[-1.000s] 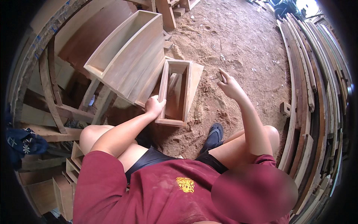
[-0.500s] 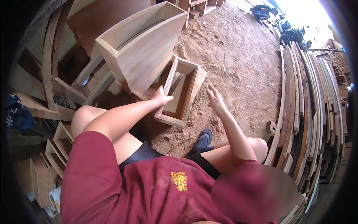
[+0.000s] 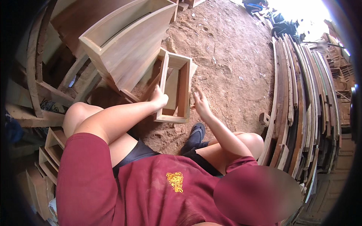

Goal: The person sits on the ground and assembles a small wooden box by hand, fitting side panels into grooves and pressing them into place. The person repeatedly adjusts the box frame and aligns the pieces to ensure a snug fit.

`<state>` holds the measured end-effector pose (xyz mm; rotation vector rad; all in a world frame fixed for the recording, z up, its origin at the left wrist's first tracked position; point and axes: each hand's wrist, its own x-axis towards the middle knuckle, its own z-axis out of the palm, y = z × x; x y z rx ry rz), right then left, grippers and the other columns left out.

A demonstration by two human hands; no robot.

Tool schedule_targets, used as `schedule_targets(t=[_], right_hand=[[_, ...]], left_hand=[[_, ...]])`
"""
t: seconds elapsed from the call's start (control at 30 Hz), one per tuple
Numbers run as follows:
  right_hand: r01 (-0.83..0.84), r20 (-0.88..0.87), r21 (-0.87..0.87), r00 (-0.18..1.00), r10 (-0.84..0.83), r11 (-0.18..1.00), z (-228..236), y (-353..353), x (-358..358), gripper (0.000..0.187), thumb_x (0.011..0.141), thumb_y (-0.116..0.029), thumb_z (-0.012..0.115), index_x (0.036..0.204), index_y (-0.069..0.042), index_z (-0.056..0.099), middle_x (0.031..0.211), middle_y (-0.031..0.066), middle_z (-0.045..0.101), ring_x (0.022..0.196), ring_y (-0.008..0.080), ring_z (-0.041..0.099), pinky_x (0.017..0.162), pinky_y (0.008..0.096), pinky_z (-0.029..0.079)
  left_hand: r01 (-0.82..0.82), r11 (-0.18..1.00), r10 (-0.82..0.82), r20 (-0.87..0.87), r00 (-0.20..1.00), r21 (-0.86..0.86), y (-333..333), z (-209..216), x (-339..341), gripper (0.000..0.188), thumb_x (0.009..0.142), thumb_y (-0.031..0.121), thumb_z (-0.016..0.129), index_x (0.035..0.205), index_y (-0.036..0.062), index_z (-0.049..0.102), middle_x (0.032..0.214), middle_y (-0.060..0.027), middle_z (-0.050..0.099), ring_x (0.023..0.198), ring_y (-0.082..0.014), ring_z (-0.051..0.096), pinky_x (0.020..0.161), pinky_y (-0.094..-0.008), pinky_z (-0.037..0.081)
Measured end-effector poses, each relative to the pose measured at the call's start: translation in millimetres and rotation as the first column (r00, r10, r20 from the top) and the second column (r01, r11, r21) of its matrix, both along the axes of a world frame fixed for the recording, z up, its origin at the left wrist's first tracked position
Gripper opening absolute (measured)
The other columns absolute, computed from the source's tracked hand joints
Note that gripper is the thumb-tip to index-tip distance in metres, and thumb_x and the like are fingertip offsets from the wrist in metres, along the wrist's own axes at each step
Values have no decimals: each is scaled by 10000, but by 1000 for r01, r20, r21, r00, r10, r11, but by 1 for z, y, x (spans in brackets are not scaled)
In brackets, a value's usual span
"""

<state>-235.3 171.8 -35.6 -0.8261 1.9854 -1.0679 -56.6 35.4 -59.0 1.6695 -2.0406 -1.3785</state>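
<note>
A small open wooden drawer box (image 3: pixel 174 119) is tilted in front of me, its hollow inside facing up. My left hand (image 3: pixel 159 99) is closed round the drawer's left wall near its front corner. Beside the drawer's right wall my right hand (image 3: pixel 200 101) is held with fingers outstretched and nothing in it. It is very near that wall; I cannot tell whether it touches. Just left of and beyond the drawer stands a tall pale wooden cabinet (image 3: pixel 132 54) with an open top.
Dusty, sandy ground (image 3: pixel 226 71) stretches ahead. Long stacked boards (image 3: pixel 298 98) line the right, with a small wood block (image 3: pixel 264 119) beside them. On the left are a wooden frame (image 3: pixel 36 64) and several box-like drawers (image 3: pixel 47 165). A sandalled foot (image 3: pixel 196 135) rests near the drawer.
My right hand has come closer to the drawer's right wall. The drawer has turned slightly, with my left hand still on it. The whole view has shifted a little.
</note>
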Motion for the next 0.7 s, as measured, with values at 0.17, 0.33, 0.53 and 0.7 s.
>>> schedule_targets(t=[0.17,0.33,0.53,0.7], right_hand=[[-18,-145,-174,989,-8,985,-45,11,1,362,1029,-188,555,1381,-121,504,1078,100,643,712,87,555,613,250,490],[106,-76,-79,991,-112,991,-44,-4,4,358,1039,-213,528,1373,-96,475,1178,128,633,1022,169,599,882,318,487],[145,-20,-114,989,-148,983,-32,-35,17,388,1075,-257,422,1413,-67,445,1290,169,589,1194,229,550,1039,355,410],[25,-220,-112,974,-49,993,-43,-51,0,532,1074,-296,360,1503,18,334,1445,267,489,1358,364,468,1123,399,366]], left_hand=[[14,1000,-14,38,999,-6,2,10,-5,726,831,108,535,1500,-36,292,1344,-282,560,1237,-375,573,1088,-445,433],[35,999,-35,36,999,-2,-2,3,-2,726,832,119,546,1496,-39,299,1345,-277,562,1234,-375,575,1081,-445,437],[8,999,-7,2,1000,-52,-3,-7,-3,618,829,142,569,1396,-39,404,1282,-268,595,1187,-373,599,1046,-467,455],[10,999,-10,8,1000,-45,-4,-11,-3,538,827,142,574,1321,-32,452,1178,-270,635,1115,-384,631,995,-483,484]])
